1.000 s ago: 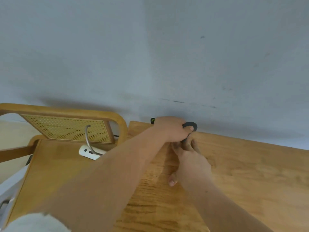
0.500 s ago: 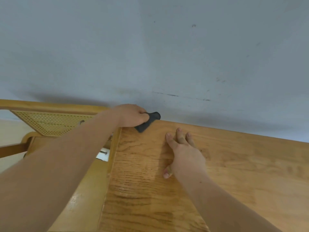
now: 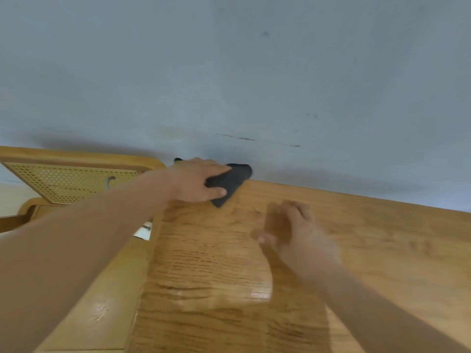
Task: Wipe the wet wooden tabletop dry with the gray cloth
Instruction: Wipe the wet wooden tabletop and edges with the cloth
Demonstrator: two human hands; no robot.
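Gray cloth (image 3: 232,181) is gripped by the left hand (image 3: 196,180); right hand (image 3: 293,233) is spread, blurred.

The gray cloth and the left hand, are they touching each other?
Touching. The head view shows the left hand gripping the gray cloth: its fingers lie over the top and the thumb closes on the near edge.

Dark gray cloth (image 3: 230,182), honey-brown grained tabletop (image 3: 216,263), pale blue-gray wall (image 3: 229,72).

right hand (image 3: 293,233): motion-blurred | gray cloth (image 3: 230,183): partly under left hand (image 3: 197,180)
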